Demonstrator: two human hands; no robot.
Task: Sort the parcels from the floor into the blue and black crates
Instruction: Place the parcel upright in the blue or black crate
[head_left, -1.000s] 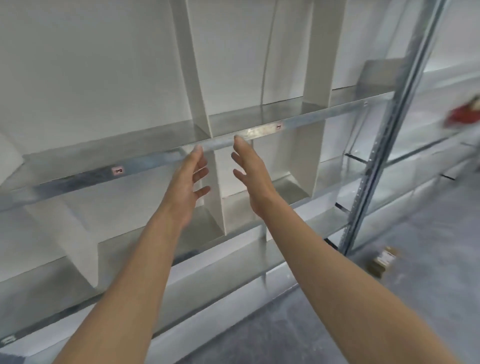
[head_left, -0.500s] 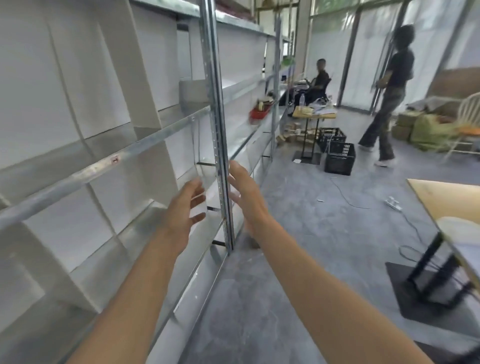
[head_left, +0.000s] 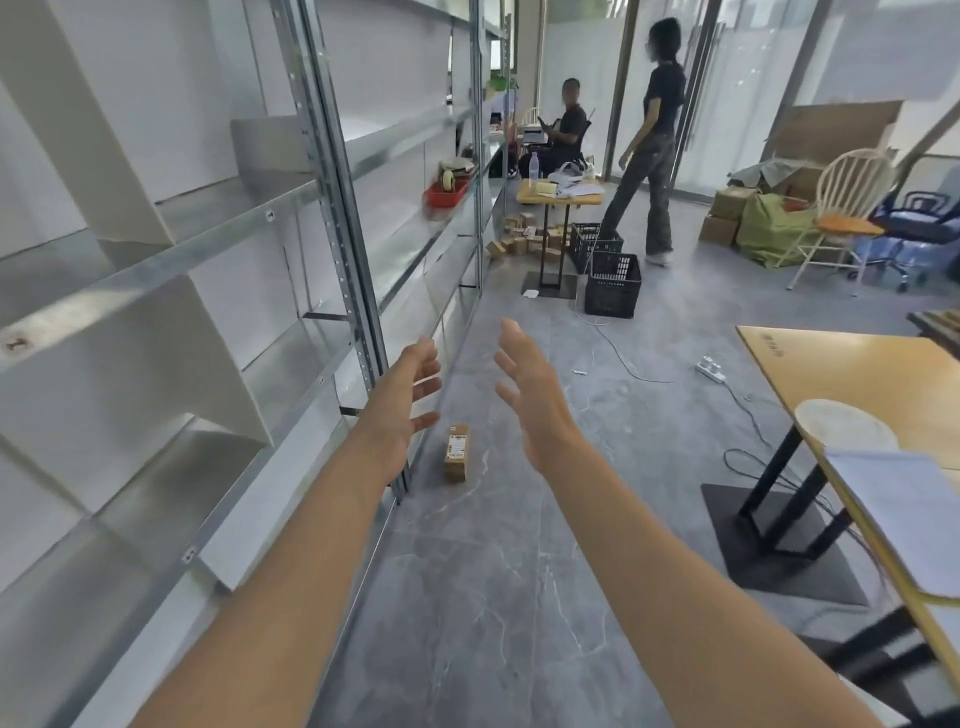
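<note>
Hands empty and spread, left hand (head_left: 400, 410), right hand (head_left: 530, 395); parcel (head_left: 455, 466) label (head_left: 457, 446) seemingly unreadable

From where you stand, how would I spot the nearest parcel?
Follow the long metal shelving on the left down to the grey floor. Beside the foot of its nearest upright lies a small brown parcel with a white label. It lies alone; the other parcels are piled far off by the small table.
</note>
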